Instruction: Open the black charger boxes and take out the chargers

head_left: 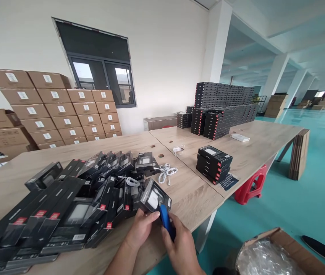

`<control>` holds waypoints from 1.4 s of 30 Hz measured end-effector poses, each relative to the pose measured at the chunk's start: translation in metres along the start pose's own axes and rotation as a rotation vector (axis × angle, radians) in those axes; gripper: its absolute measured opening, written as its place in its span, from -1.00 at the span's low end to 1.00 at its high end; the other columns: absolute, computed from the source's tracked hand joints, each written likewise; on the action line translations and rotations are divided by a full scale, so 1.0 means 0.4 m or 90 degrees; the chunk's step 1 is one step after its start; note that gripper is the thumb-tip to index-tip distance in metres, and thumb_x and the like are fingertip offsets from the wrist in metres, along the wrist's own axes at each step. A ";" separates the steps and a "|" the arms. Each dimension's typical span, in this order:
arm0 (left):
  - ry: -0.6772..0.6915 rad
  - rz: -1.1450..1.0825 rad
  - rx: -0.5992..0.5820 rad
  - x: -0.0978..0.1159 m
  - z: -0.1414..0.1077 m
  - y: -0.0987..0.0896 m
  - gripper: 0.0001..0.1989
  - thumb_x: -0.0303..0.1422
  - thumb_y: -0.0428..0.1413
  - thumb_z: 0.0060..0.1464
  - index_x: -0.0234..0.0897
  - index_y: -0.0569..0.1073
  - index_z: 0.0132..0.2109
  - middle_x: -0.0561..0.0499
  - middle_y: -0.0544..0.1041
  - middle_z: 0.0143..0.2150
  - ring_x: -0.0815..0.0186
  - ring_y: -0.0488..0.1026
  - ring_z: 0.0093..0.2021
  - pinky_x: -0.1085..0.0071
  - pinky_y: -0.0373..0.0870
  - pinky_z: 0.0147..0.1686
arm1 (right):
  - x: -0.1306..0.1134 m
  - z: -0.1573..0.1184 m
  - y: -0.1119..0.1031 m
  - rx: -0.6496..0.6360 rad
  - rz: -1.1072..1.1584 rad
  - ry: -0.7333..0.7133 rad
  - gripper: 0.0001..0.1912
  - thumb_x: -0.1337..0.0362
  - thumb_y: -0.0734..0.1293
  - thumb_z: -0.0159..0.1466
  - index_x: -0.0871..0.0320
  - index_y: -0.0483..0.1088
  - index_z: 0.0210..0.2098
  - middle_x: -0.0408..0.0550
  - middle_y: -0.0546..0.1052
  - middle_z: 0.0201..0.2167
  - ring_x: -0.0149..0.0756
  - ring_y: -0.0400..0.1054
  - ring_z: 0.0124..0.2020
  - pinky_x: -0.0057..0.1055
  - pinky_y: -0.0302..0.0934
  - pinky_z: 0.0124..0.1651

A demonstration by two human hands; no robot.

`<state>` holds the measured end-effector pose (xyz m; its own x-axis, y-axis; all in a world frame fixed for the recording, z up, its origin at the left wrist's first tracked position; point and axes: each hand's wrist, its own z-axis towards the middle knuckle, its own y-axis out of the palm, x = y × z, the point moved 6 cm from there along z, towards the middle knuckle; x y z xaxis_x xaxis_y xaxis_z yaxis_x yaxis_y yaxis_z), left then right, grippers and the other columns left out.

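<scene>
Head view: left hand point(142, 228) grips a small black box point(154, 198), light and stiff, by its edge; right hand point(181, 244) clasps a blue tool point(165, 218) at the table point(196, 194) edge.

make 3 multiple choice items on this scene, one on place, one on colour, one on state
1. Where is the red stool?
A. under the table's edge
B. on the table
C. in the carton

2. What colour is the tool in the right hand?
A. yellow
B. blue
C. white

3. How is the carton on the floor?
A. taped shut
B. crushed flat
C. open

Answers: 1 A, it stands on the floor by the table. 2 B, blue shows between the fingers. 3 C, plastic shows inside.
</scene>
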<state>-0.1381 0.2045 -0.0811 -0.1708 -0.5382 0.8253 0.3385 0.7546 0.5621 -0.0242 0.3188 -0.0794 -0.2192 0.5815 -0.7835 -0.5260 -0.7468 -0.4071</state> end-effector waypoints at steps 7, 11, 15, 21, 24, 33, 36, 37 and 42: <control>-0.025 0.014 0.005 -0.022 -0.008 -0.019 -0.30 -0.58 0.43 -0.29 -0.19 0.51 0.08 0.01 0.67 -0.21 0.14 0.60 -0.15 0.37 0.52 -0.15 | 0.042 0.029 0.036 0.076 0.011 0.132 -0.62 0.08 0.16 0.44 0.17 0.37 0.08 0.08 0.65 -0.23 -0.08 0.60 -0.24 -0.31 0.44 -0.30; -0.132 0.014 -0.053 -0.046 -0.023 -0.028 -0.48 -0.44 0.43 -0.25 -0.29 0.55 -0.05 0.01 0.59 -0.52 0.21 0.46 -0.66 0.40 0.33 -0.70 | 0.111 0.136 -0.026 0.056 -0.185 0.208 -0.70 0.21 0.18 0.43 0.21 0.38 0.04 0.10 0.63 -0.29 -0.08 0.58 -0.27 -0.28 0.40 -0.27; -0.213 -0.034 -0.064 -0.062 -0.023 -0.043 -0.38 -0.17 0.41 -0.23 -0.37 0.55 0.00 -0.08 0.59 -0.53 0.22 0.39 -0.75 0.40 0.21 -0.79 | 0.178 0.240 -0.109 0.026 -0.321 0.217 -0.87 0.38 0.36 0.27 0.22 0.47 -0.17 0.28 0.57 -0.19 0.12 0.53 -0.15 -0.14 0.35 -0.21; -0.309 -0.078 -0.042 -0.067 -0.029 -0.033 -0.39 -0.07 0.30 -0.03 -0.42 0.53 0.07 -0.21 0.67 -0.32 0.01 0.61 -0.44 0.17 0.52 -0.42 | 0.114 0.224 -0.136 0.025 -0.324 0.088 -0.77 0.11 0.42 0.30 0.12 0.44 -0.17 0.16 0.54 -0.14 0.03 0.46 -0.09 -0.20 0.34 -0.16; -0.349 -0.081 -0.034 -0.060 -0.041 -0.001 -0.44 -0.06 0.29 0.02 -0.42 0.56 0.02 -0.22 0.68 -0.26 -0.05 0.64 -0.28 0.10 0.54 -0.22 | 0.028 0.162 -0.096 -0.048 -0.248 -0.056 -0.61 -0.11 0.33 0.34 0.10 0.39 -0.22 -0.01 0.54 -0.30 -0.17 0.45 -0.35 -0.34 0.24 -0.34; -0.483 -0.058 -0.135 -0.083 -0.190 0.010 -0.49 -0.06 0.31 0.01 -0.45 0.61 -0.07 -0.29 0.67 -0.19 -0.07 0.63 -0.16 0.18 0.50 -0.16 | 0.024 0.231 -0.211 0.055 -0.016 -0.013 -0.68 0.20 0.21 0.35 0.10 0.21 -0.54 -0.10 0.34 -0.50 -0.29 0.25 -0.45 -0.36 -0.01 -0.31; -0.442 -0.118 -0.239 -0.063 -0.232 0.035 -0.26 0.06 0.30 -0.06 -0.41 0.53 0.13 -0.33 0.63 -0.03 -0.20 0.56 0.00 0.03 0.47 -0.04 | 0.044 0.257 -0.220 0.084 0.062 0.044 -0.66 0.17 0.29 0.26 0.09 0.18 -0.59 -0.12 0.32 -0.53 -0.30 0.22 -0.46 -0.36 0.01 -0.30; -0.422 -0.134 -0.258 -0.048 -0.238 0.045 -0.22 0.07 0.29 -0.08 -0.38 0.50 0.17 -0.33 0.62 0.02 -0.21 0.55 0.03 0.00 0.47 -0.02 | 0.049 0.256 -0.213 0.087 0.094 0.062 -0.64 0.15 0.31 0.23 0.08 0.16 -0.61 -0.11 0.33 -0.55 -0.30 0.23 -0.46 -0.36 0.04 -0.31; -0.398 -0.193 -0.299 0.032 -0.238 0.098 -0.23 0.02 0.26 -0.04 -0.29 0.43 0.25 -0.28 0.55 0.17 -0.14 0.56 0.04 0.02 0.53 -0.04 | 0.062 0.200 -0.176 0.081 0.339 0.155 -0.55 -0.08 0.27 0.21 0.05 0.12 -0.63 -0.05 0.44 -0.50 -0.26 0.36 -0.44 -0.33 0.27 -0.33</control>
<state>-0.0388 0.1915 -0.0536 -0.7513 -0.2802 0.5975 0.5223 0.3010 0.7979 -0.0582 0.4116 -0.0325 -0.2931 0.0357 -0.9554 -0.4934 -0.8616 0.1192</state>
